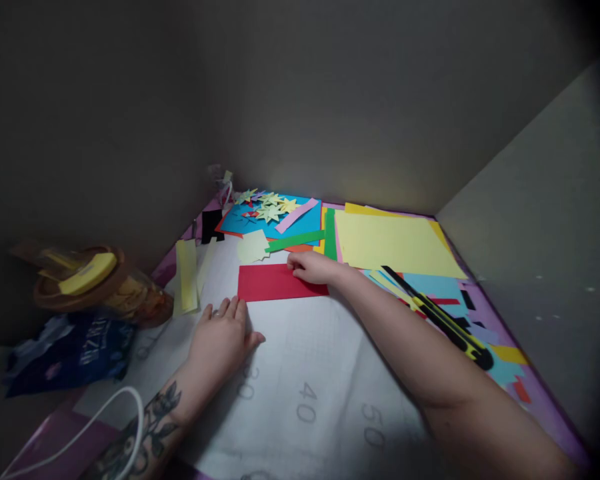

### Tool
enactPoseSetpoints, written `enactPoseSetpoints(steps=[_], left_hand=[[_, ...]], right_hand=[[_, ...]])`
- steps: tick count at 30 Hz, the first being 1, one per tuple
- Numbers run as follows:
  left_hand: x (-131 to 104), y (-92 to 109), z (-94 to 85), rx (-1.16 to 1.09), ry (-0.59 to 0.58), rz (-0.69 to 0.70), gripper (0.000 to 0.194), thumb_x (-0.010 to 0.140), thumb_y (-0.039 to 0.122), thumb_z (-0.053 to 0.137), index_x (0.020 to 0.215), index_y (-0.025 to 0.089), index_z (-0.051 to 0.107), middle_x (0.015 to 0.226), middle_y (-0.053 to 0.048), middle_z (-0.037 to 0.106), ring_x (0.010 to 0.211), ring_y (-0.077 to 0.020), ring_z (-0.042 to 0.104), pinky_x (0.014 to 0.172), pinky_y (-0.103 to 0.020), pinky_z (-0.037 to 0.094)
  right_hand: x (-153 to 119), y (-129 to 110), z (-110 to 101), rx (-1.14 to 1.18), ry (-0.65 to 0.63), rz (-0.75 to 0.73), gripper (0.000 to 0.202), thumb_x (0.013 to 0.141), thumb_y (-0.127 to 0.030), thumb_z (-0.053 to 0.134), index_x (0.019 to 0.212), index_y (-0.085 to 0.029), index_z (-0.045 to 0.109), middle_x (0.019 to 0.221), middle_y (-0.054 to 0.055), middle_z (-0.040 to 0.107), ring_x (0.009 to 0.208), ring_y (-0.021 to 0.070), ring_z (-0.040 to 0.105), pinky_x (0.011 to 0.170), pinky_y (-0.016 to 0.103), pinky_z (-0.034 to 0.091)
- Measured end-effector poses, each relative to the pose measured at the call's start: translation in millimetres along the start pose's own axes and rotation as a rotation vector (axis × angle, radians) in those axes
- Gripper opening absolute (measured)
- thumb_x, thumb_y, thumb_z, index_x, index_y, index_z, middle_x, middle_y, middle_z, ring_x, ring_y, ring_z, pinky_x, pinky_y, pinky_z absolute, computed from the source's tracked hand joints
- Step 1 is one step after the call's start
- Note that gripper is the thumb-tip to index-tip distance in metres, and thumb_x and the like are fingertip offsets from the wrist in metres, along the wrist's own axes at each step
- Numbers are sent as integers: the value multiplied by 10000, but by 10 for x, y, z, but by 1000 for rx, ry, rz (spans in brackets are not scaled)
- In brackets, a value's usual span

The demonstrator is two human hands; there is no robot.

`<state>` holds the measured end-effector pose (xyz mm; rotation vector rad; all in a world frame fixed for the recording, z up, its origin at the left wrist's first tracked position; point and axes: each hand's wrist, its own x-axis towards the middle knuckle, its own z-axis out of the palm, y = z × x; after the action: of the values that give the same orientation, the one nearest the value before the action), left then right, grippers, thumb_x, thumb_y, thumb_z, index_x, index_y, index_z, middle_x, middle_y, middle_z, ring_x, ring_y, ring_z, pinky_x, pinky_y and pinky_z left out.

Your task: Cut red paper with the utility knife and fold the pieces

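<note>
A red paper rectangle (267,283) lies flat on the white sheet with printed numbers (330,360). My left hand (224,330) rests palm down on that sheet with its fingers stretched out, its fingertips at the red paper's lower left corner. Over the upper right part of the red paper is my right hand (313,267). Its fingers are curled and closed at the paper's top edge, and whatever may be between them is hidden. A green paper strip (297,240) and a pale cut paper piece (253,247) lie just beyond.
Behind are pale paper stars (271,211) and a pink strip (297,215) on blue paper (313,225). Yellow sheets (395,240) and a black-and-yellow cutter (450,323) lie right. A lidded cup (135,293), a blue packet (75,353) and a white cable (137,400) are left.
</note>
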<state>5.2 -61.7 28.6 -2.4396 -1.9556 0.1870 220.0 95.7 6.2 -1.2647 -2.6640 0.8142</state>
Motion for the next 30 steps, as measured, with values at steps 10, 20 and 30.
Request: enactPoseSetpoints(steps=[10, 20, 30], left_hand=[[865, -122, -86, -308, 104, 154, 204, 843, 192, 435, 843, 170, 638, 918, -81, 639, 891, -198, 585, 798, -290, 438], [1193, -338, -22, -290, -5, 262, 391, 721, 317, 643, 1077, 191, 545, 1044, -86, 606, 997, -258, 535, 819, -339, 421], [1216, -467, 4, -475, 28, 230, 486, 682, 401, 675, 1121, 230, 555, 1043, -62, 633, 957, -251, 566, 770, -330, 430]], right_hand=[[-1, -50, 57, -99, 22, 45, 178, 780, -151, 538, 949, -197, 563, 956, 43, 630, 847, 180, 559, 669, 244, 383], [-44, -42, -43, -121, 91, 221, 365, 708, -355, 683, 1006, -188, 558, 1013, 72, 601, 931, 230, 531, 713, 296, 403], [-103, -62, -323, 70, -103, 174, 89, 702, -259, 631, 726, -187, 584, 756, 0, 584, 680, 151, 519, 530, 233, 309]])
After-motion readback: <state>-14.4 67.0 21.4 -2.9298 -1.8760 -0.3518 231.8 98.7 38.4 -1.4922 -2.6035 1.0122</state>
